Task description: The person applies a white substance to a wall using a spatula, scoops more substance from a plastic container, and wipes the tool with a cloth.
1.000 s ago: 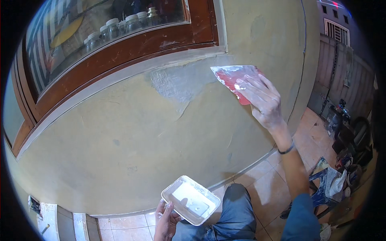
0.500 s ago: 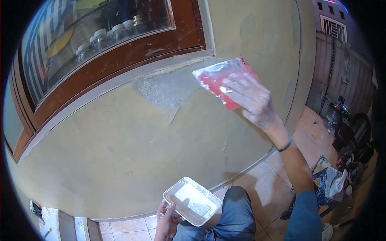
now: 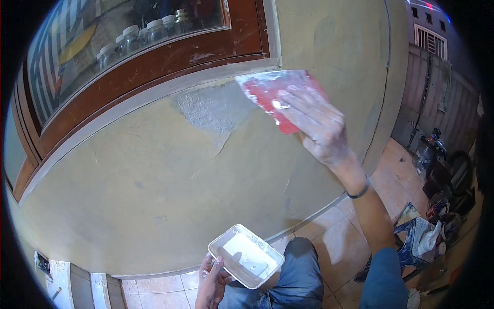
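Note:
My right hand (image 3: 321, 121) grips a red putty spreader (image 3: 272, 98), fingers pressed along its back. White paste smears the spreader's upper edge and side, and the fingers are whitened too. The spreader lies against the wall (image 3: 226, 185) just below the window's lower right corner. Left of it is a rough grey patch (image 3: 206, 110) with a scored surface and a pointed lower end. Down near my knees, my left hand (image 3: 213, 280) holds a shallow rectangular tray (image 3: 215, 248) by its left side. White paste (image 3: 249, 255) covers the tray's bottom.
A brown wooden window frame (image 3: 149, 77) spans the upper left, with lidded jars (image 3: 154, 32) behind the glass. At right, a paint-spotted stool (image 3: 414, 239) stands on the tiled floor (image 3: 334, 237) beside cluttered objects (image 3: 437, 170). White ledges (image 3: 64, 283) project at lower left.
My right hand has moved the spreader slightly left and up along the wall, closer to the grey patch. My left hand keeps the tray in nearly the same place.

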Demonstrator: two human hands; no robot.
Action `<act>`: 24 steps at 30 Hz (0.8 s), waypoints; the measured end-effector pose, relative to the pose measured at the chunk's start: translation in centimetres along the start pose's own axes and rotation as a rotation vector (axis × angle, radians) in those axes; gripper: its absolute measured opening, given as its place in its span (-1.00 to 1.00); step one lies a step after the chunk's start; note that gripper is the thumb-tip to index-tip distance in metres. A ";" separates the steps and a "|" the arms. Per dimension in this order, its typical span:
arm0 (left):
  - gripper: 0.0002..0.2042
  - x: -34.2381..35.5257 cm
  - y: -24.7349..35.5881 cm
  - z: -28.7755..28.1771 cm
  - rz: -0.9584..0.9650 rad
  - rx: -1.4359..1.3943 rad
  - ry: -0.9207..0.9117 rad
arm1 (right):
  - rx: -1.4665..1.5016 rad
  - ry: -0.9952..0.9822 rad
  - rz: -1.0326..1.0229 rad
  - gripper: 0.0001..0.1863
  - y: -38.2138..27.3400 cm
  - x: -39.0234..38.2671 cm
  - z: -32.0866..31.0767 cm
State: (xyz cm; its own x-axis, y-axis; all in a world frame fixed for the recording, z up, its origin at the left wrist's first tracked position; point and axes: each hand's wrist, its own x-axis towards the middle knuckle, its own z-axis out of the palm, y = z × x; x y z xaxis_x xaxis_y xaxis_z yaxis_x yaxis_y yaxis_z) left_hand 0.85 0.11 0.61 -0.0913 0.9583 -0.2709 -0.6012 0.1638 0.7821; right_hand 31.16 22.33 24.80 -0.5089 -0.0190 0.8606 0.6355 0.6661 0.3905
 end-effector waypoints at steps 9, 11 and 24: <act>-0.52 -0.5 0.2 -1.1 0.021 -0.024 0.026 | 0.089 -0.128 -0.052 -0.52 -3.8 -3.2 1.4; -0.52 -0.4 0.2 -0.8 0.015 -0.032 0.011 | 0.110 -0.127 -0.014 -0.52 -3.8 -1.4 0.0; -0.50 -0.1 -0.5 -1.9 0.032 -0.039 0.015 | 0.109 -0.093 -0.077 -0.55 -5.0 -2.2 1.8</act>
State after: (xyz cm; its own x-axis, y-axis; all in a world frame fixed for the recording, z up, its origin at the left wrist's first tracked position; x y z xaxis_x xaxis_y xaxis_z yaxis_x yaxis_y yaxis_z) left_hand -0.33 -0.54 -0.86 -0.1228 0.9592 -0.2548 -0.6282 0.1236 0.7682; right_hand 28.08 20.41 20.34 -0.6084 -0.0070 0.7936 0.5283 0.7426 0.4115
